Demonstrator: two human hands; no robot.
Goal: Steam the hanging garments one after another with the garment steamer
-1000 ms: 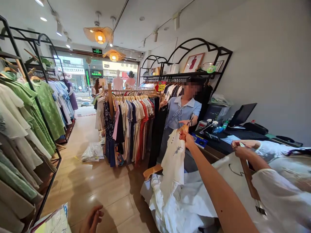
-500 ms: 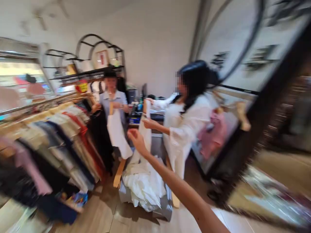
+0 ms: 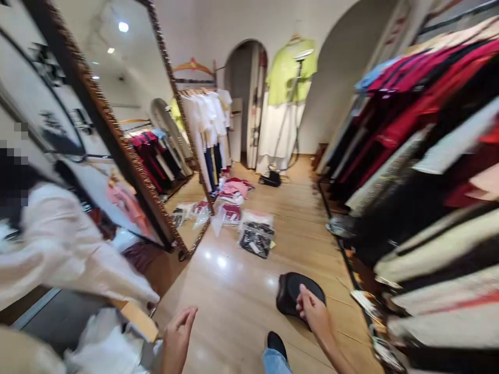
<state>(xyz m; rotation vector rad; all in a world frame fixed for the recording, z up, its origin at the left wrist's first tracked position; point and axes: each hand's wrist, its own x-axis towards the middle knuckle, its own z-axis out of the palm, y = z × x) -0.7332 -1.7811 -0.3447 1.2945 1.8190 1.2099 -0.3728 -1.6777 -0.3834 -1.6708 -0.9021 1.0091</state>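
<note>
My left hand (image 3: 178,336) is raised at the bottom left of centre, fingers stretched out and holding nothing. It is beside a pile of white clothes (image 3: 107,343) and a light wooden armrest (image 3: 140,322). My right hand (image 3: 312,307) is at the lower right with its fingers curled in, and no object shows in it. Behind it in the view is a black rounded thing (image 3: 286,293) on the floor, perhaps a low stool; whether the hand touches it I cannot tell.
A person in white (image 3: 66,244) stands at the left. A tall framed mirror (image 3: 156,156) leans nearby. Bagged garments (image 3: 255,239) lie on the wooden floor (image 3: 230,306). A full clothes rack (image 3: 409,119) lines the right; a yellow-green top (image 3: 286,78) hangs at the back.
The view has swung right, away from the two people with white garments. The arm stretched towards them is no longer there; both my hands now show low in the view.
</note>
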